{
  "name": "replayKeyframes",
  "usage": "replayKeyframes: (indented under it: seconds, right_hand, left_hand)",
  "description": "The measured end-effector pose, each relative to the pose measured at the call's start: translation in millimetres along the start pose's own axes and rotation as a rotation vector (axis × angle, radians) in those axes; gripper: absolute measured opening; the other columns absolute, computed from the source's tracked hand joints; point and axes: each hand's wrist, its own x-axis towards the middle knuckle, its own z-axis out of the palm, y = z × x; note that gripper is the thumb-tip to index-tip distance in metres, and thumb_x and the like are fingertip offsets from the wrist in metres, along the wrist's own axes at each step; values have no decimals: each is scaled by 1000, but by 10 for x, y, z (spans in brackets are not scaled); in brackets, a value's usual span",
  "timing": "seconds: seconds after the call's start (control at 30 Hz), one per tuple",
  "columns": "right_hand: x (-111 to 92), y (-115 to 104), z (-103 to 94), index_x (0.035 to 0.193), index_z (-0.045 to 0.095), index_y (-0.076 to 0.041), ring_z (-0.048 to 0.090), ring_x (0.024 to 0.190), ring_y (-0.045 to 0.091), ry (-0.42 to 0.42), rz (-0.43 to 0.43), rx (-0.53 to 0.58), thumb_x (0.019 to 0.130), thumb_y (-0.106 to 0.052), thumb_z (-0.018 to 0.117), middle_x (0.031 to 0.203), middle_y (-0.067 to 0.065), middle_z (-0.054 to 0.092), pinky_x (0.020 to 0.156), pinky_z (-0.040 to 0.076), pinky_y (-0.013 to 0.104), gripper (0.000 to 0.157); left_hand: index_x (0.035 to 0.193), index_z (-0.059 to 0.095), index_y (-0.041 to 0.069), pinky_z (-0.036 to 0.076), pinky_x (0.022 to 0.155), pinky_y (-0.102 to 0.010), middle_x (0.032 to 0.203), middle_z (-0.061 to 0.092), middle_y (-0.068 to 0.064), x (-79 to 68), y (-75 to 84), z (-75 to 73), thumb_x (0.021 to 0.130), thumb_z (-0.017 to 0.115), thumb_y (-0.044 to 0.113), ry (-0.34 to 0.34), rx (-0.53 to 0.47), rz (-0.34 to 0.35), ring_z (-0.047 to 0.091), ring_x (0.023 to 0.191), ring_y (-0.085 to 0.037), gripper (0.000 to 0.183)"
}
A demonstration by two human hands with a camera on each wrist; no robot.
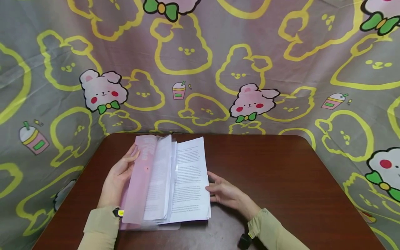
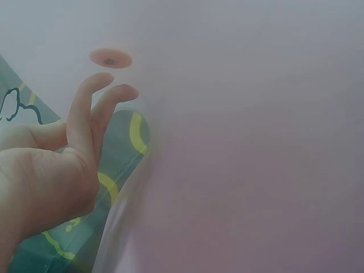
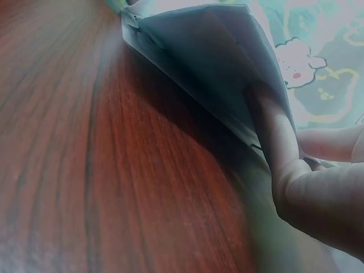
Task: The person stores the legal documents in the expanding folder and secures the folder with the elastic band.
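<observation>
A pink translucent plastic folder lies on the table with its front cover raised and bowed. Printed sheets fan out of it to the right, some seemingly in clear sleeves. My left hand holds the cover by its left edge. In the left wrist view, bent fingers of that hand meet the pink plastic beside a round snap button. At the right edge of the sheets, my right hand pinches the paper. The right wrist view shows a lifted paper edge between its digits.
The dark brown wooden table extends to the right of the folder and behind it. A patterned curtain with yellow outlines and pink animal heads surrounds the table at the back and sides.
</observation>
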Motion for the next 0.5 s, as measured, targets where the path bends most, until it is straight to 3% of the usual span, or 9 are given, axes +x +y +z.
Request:
replayKeyframes:
  seconds: [0.07,0.13,0.23,0.37,0.5]
  right_hand:
    - [6,5,-5,178,7,-14,75,114,15,-1,2,2,110,6,46,141,6,71,91,66,33,81]
    - [9,2,-16,178,7,-14,75,113,15,-1,0,0,110,6,46,140,5,72,91,67,33,81]
    - [11,-17,-40,178,8,-14,76,113,15,9,-4,-1,109,6,47,138,3,73,90,67,32,82]
    - [12,-41,-60,178,8,-14,76,112,14,21,-9,2,109,6,46,135,2,74,89,67,32,82]
    - [23,-38,-48,178,7,-14,75,114,15,11,-6,12,109,7,46,136,3,73,91,67,33,82]
  left_hand:
    - [176,-1,42,62,86,-16,182,-10,31,16,-11,-51,112,54,1,-28,-1,10,73,96,-1,94]
    - [176,3,43,63,89,-16,181,-2,33,32,-18,-112,106,66,-2,-58,-17,15,74,99,-1,105]
    - [175,14,45,63,93,-19,179,15,33,52,-16,-189,99,75,-5,-113,-72,11,75,103,-4,110]
    - [176,8,44,63,91,-18,180,12,32,41,-5,-144,102,71,-5,-92,-72,18,75,102,-5,108]
    - [176,-3,42,62,86,-16,182,-9,32,8,1,-30,112,53,0,-24,-23,7,74,95,-3,95]
